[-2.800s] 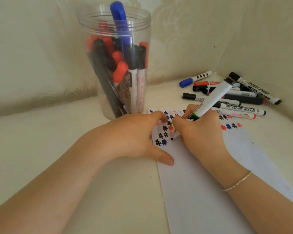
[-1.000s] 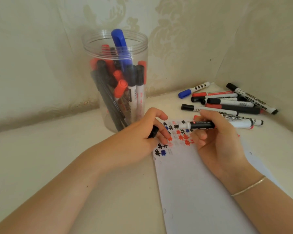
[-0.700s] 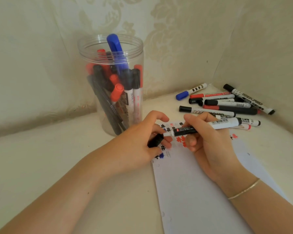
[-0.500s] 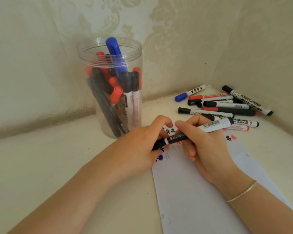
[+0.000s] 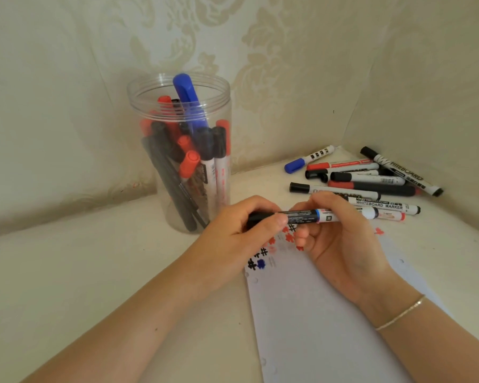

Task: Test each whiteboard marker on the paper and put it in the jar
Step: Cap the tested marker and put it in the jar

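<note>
I see the paper point(image 5: 329, 313) lying nearest on the counter point(image 5: 80, 286), its far end covered in black, red and blue hash marks. Just above it, my left hand point(image 5: 233, 239) has its grip curled round the black cap end of a marker point(image 5: 302, 216) held level, while my right hand point(image 5: 340, 239) pinches the white barrel. Farther back, the clear jar point(image 5: 177, 150) stands upright, full of markers, and loose markers point(image 5: 371, 183) lie heaped in the right corner.
</note>
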Demonstrator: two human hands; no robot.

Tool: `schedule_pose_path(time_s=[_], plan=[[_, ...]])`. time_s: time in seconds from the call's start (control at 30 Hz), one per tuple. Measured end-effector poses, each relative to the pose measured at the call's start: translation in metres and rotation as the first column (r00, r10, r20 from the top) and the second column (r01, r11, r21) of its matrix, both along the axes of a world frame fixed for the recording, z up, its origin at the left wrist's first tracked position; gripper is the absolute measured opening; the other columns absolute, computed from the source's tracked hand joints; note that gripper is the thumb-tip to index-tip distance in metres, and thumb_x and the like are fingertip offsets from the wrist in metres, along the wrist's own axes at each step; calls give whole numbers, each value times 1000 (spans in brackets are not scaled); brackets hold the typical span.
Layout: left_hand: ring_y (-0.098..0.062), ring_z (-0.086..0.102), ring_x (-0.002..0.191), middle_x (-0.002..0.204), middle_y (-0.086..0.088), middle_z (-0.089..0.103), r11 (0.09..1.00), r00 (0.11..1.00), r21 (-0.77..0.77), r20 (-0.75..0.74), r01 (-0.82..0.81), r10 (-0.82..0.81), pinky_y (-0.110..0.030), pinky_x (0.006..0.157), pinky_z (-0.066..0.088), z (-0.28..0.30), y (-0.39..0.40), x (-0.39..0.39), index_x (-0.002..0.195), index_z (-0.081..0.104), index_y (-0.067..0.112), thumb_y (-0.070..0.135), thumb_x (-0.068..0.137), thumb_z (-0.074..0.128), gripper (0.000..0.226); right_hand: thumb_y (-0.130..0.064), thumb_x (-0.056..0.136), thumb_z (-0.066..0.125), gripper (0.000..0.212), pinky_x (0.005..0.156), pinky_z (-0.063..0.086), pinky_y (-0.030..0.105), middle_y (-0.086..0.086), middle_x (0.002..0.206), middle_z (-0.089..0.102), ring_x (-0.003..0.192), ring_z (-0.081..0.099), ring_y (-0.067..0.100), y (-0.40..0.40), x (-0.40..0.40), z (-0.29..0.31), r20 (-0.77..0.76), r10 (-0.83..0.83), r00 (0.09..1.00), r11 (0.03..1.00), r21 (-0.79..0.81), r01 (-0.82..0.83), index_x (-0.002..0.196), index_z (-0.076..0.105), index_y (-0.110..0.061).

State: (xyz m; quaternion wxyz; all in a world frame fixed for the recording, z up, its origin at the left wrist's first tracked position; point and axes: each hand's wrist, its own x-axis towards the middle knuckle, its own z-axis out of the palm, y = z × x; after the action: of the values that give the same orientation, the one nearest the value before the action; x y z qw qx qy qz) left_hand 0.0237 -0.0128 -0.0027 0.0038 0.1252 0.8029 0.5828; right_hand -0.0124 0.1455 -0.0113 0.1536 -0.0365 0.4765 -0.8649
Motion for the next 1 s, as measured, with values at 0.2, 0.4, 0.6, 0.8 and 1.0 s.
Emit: schedule_pose_path(time_s=[0.2, 0.4, 0.6, 0.8, 1.0], plan=[[1, 40, 36, 40, 18, 42, 980, 994, 172, 63, -99, 90, -8, 43, 28, 3, 0, -2, 73, 54, 10, 15, 93, 55, 21, -27, 83, 66, 24, 37, 39, 23, 8, 64, 60, 37, 46, 15, -5, 0, -4, -25, -320, 947, 947, -25, 319, 80, 56, -5], [0, 39, 35, 38, 14, 39, 924, 936, 162, -3, -348, 353, -8, 41, 27, -5, 6, -2, 57, 46, 9, 12, 87, 60, 33, -25, 90, 62, 45, 38, 31, 19, 7, 48, 36, 37, 35, 14, -16, 4, -11, -339, -459, 821, 763, 323, 560, 61, 41, 1], [-1, 38, 37, 39, 12, 38, 884, 892, 150, -31, -443, 452, -11, 43, 28, -12, 9, -2, 53, 39, 16, 18, 88, 62, 42, -17, 91, 60, 46, 40, 28, 16, -7, 41, 28, 38, 26, 10, -17, 3, -11, -374, -404, 835, 779, 337, 528, 52, 36, -14], [-2, 50, 54, 58, 8, 53, 937, 908, 83, -232, -338, 348, -12, 53, 39, 1, 21, 9, 69, 51, 16, 25, 90, 60, 25, -6, 90, 53, 43, 40, 21, 18, -3, 47, 22, 39, 18, 10, -11, -2, -4, -189, -505, 842, 797, 273, 539, 55, 30, -15], [-4, 55, 45, 54, 7, 54, 893, 635, 48, -686, -447, 355, -17, 44, 42, 71, 21, 12, 91, 41, 23, 31, 91, 59, 20, -11, 90, 51, 38, 40, 12, 24, -2, 44, 16, 36, 12, 14, -27, -21, 60, -71, -326, 943, 940, 81, 331, 58, 30, -19]])
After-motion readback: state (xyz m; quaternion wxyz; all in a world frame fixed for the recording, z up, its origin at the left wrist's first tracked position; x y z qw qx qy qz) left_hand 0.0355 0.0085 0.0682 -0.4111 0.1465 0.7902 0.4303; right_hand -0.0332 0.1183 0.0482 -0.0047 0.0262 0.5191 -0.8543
